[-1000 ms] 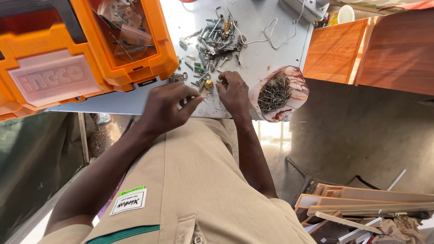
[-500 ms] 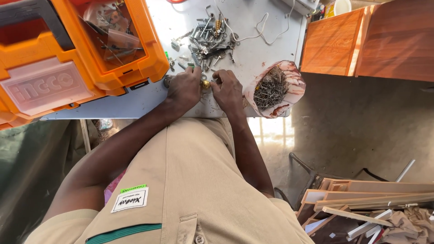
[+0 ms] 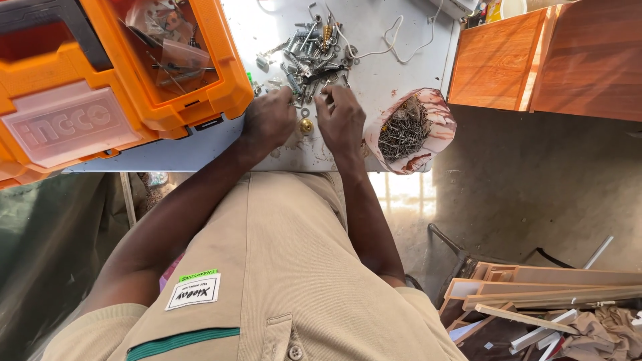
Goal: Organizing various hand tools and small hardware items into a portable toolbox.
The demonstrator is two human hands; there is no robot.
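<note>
On the worktop (image 3: 401, 60), the toolbox (image 3: 120, 80) lies left, the bag of nails (image 3: 408, 130) right, and loose screws (image 3: 307, 50) between, beyond both hands.

Both arms reached forward — the left hand (image 3: 269, 120) lay knuckles-up with fingers curled under, while the right hand (image 3: 341, 120) sat just beside it, fingertips pinched together.

1. We see bright daylight on the pale table (image 3: 394, 60), nearly washed out at its far end.
2. A sunlit patch glares on the floor (image 3: 404, 194) just under the table edge.
3. The lower left corner lies dim and murky.
4. The hands and screws (image 3: 307, 50) look sharp; we notice no motion blur.
5. Straight edges bow toward the corners, as with a wide lens.
</note>
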